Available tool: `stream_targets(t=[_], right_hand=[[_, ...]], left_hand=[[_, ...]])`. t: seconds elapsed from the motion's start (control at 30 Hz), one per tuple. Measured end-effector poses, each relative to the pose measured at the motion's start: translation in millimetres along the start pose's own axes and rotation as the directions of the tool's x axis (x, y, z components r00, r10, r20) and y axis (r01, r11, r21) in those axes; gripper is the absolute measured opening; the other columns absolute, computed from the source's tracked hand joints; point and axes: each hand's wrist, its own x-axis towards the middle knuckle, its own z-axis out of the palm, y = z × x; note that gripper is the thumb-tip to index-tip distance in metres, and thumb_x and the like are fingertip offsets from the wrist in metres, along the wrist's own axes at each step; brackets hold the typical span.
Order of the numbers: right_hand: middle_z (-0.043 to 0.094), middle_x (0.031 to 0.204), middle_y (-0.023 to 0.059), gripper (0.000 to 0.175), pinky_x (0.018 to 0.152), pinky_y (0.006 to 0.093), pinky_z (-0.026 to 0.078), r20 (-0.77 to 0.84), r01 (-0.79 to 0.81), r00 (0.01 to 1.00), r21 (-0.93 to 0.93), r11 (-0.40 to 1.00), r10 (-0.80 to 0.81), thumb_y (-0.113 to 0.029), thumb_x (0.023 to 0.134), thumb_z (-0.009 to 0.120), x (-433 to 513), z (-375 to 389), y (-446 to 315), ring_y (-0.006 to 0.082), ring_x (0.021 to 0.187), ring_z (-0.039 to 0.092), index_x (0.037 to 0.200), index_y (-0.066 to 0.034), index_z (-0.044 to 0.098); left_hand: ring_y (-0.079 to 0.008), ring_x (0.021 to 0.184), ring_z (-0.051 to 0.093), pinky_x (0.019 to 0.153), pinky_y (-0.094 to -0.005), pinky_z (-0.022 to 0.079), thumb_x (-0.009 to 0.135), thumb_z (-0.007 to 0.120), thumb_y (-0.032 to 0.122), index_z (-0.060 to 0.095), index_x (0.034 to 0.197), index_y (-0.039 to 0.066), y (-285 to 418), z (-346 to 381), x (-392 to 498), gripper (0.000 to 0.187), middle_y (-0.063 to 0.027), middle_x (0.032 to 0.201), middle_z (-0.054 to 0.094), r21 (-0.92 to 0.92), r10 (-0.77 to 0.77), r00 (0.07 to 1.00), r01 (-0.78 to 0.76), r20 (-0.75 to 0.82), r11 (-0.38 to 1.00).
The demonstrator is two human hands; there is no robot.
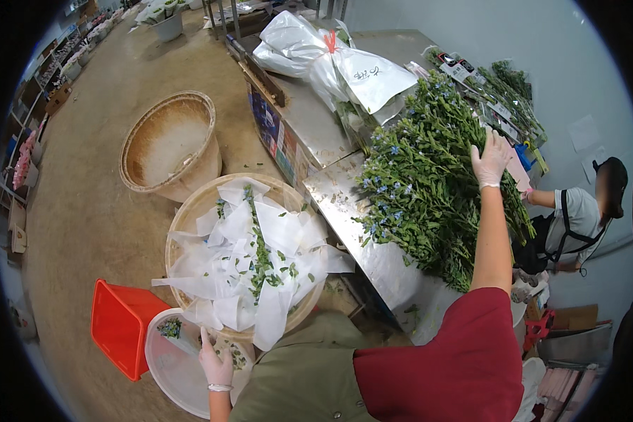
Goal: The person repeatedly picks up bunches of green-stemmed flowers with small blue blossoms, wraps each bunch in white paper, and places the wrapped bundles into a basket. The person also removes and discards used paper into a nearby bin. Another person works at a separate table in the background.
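My right hand (491, 160), in a thin pale glove, rests on a large pile of leafy green stems with small blue flowers (427, 179). Its fingers are extended and the thumb stands apart. The pile lies on a metal worktable (343, 205). Low on the left is my gloved left hand (216, 364), at the rim of a white bucket (176, 377). A small bunch of blue flowers (170, 328) in white paper sits in that bucket, close to my left fingers. Whether those fingers grip anything is hidden.
A round tub (176, 213) before me overflows with white wrapping sheets (290, 211) and leaf scraps. Another brown-stained tub (171, 142) and a red bin (129, 322) stand on the floor. White plastic-wrapped bundles (348, 68) lie farther up the table. A co-worker (580, 221) stands at right.
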Motion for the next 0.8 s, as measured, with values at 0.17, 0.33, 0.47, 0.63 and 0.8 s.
stream_targets(t=[0.17,0.33,0.47,0.63,0.8], right_hand=[[0.047,0.133,0.0148,0.049,0.104,0.0516,0.029,-0.016,0.307,0.94,0.481,0.821,-0.342,-0.027,0.081,0.059,-67.6,-17.7,-112.4,0.033,0.126,0.041,0.126,-0.0099,0.051],[0.048,0.131,0.0178,0.045,0.103,0.0512,0.031,0.173,0.451,0.619,0.72,0.527,-0.766,-0.022,0.078,0.062,-218.6,-51.8,-250.7,0.0366,0.125,0.041,0.12,-0.0073,0.054],[0.047,0.13,0.0206,0.043,0.101,0.0506,0.033,0.113,0.432,0.259,0.875,0.219,-0.959,-0.02,0.077,0.062,-346.4,-86.1,-321.7,0.0394,0.122,0.042,0.116,-0.0053,0.055],[0.051,0.124,0.0251,0.041,0.098,0.0482,0.038,0.284,0.097,0.164,0.949,0.302,-0.945,-0.011,0.076,0.06,-454.7,-120.3,-346.0,0.0431,0.113,0.047,0.115,-0.0011,0.055],[0.051,0.122,0.0259,0.044,0.099,0.0463,0.037,0.411,0.053,0.036,0.909,0.412,-0.911,-0.01,0.078,0.061,-483.9,-151.5,-337.6,0.0415,0.115,0.047,0.118,0.0043,0.052]], left_hand=[[-0.0397,0.103,0.058,0.092,-0.0446,0.044,0.072,0.062,0.001,0.048,0.128,-0.004,-38.6,-8.9,-1.5,0.058,-0.0246,0.111,0.061,-0.028,0.081,0.994,-0.084,-0.078,0.996],[-0.0326,0.098,0.061,0.089,-0.0425,0.045,0.075,0.064,0.009,0.066,0.083,0.004,-100.6,-20.3,-12.1,0.01,-0.0156,0.105,0.065,0.176,0.085,0.995,-0.075,-0.056,0.982],[-0.0265,0.099,0.061,0.091,-0.0455,0.04,0.083,0.058,0.029,0.07,0.087,0.013,-162.4,-28.0,-48.6,0.021,-0.0044,0.106,0.067,0.315,-0.222,0.974,0.224,-0.042,0.922],[-0.027,0.102,0.061,0.091,-0.0516,0.038,0.086,0.05,0.03,0.064,0.11,0.017,-261.5,-46.4,-66.4,0.03,-0.0062,0.11,0.065,0.246,-0.615,0.785,0.612,-0.074,0.751],[-0.0301,0.104,0.061,0.087,-0.0483,0.045,0.084,0.05,0.023,0.056,0.121,0.02,-386.2,-54.9,-25.1,0.038,-0.0097,0.118,0.062,0.225,-0.707,0.703,0.703,-0.081,0.674]])
